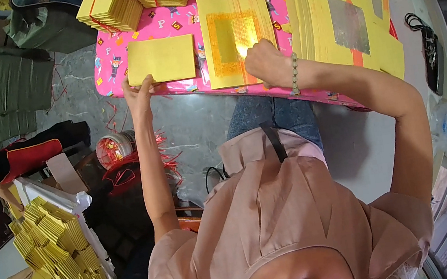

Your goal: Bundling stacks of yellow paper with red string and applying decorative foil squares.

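On the pink patterned tablecloth (173,26) lies a folded yellow paper pad (161,59). My left hand (139,97) is closed at its near left corner, thumb and fingers against the paper. To its right is a yellow paper sheet (209,13) with a shiny gold foil square (227,36) framed in orange. My right hand (269,63), with a beaded bracelet at the wrist, is curled over the right part of that sheet. Its fingertips are turned down and hidden, so what they pinch does not show.
Fanned yellow sheets with silver foil squares (349,26) lie on the right. Tied yellow bundles (107,6) stand at the far left. Beyond the table's left side are a bucket of red strips (114,150), green wrapped bales (17,90) and another person (27,156) by heaped yellow paper (55,242).
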